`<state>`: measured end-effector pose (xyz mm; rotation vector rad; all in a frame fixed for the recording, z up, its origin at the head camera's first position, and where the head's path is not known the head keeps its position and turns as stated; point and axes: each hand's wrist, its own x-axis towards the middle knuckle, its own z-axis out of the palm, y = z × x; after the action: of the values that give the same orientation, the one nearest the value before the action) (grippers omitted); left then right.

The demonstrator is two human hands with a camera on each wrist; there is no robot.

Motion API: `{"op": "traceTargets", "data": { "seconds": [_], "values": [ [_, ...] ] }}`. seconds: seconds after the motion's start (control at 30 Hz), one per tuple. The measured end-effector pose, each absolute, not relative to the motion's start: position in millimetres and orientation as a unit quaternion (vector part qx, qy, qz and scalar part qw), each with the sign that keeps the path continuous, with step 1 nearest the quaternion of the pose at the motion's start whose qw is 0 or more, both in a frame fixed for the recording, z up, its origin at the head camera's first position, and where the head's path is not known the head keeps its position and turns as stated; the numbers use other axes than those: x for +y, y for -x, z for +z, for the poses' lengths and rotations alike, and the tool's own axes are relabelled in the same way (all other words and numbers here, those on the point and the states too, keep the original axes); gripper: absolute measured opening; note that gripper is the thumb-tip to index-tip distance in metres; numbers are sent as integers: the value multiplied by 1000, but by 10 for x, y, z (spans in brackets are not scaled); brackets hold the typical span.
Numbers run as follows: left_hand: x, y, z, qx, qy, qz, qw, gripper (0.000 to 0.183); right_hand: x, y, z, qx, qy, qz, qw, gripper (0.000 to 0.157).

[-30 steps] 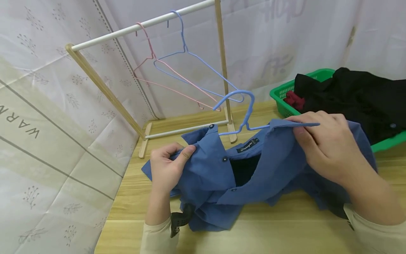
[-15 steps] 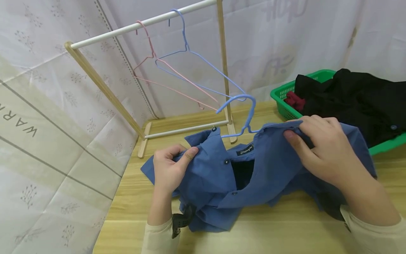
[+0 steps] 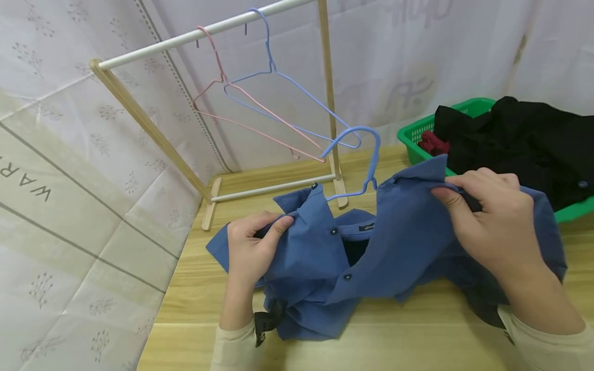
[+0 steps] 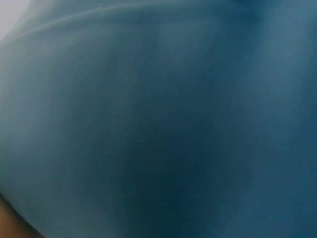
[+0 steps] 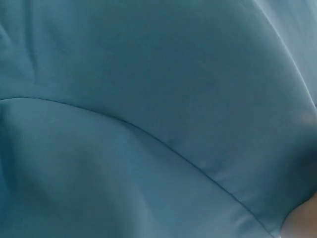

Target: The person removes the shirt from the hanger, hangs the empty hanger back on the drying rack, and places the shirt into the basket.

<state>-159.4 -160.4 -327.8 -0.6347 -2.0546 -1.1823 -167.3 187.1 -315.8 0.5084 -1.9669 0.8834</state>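
Note:
A blue buttoned shirt point(image 3: 408, 226) is held up over the table by both hands. Out of its neck opening rises the hook of a blue hanger point(image 3: 374, 154), whose arms are mostly hidden inside the cloth. My left hand point(image 3: 252, 245) pinches the shirt's shoulder, thumb on top. At the other side, beside the raised collar, my right hand point(image 3: 496, 221) grips the cloth between thumb and fingers. Blue fabric point(image 4: 163, 114) fills the left wrist view, blurred. In the right wrist view, a curved seam crosses the shirt cloth point(image 5: 163, 89).
Behind the shirt stands a rack with a white rail point(image 3: 185, 38) and wooden posts. A pink hanger point(image 3: 223, 77) and another blue hanger point(image 3: 271, 69) hang on it. At the right, a green basket point(image 3: 410, 144) holds black clothing point(image 3: 520, 134) and a dark red cloth point(image 3: 433, 143).
The right hand went slightly left, then back right, and its collar side now stands higher. The right hanger arm's tip no longer shows. The left hand has shifted slightly right, still gripping the shirt.

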Motion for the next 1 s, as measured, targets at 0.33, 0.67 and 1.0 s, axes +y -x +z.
{"op": "traceTargets", "data": {
  "seconds": [0.33,0.67,1.0],
  "values": [
    [-1773,1571,-3364,-735,199,-541,357,5,1956,1624,-3168,-797,-145,360,463,55],
    [-1767,1584,-3501,-770,115,-410,475,10,1949,1549,-3209,-787,-110,369,482,51],
    [-1717,1548,-3468,-756,88,-413,501,9,2020,1521,-3258,-771,-135,374,498,56]
  ]
}}
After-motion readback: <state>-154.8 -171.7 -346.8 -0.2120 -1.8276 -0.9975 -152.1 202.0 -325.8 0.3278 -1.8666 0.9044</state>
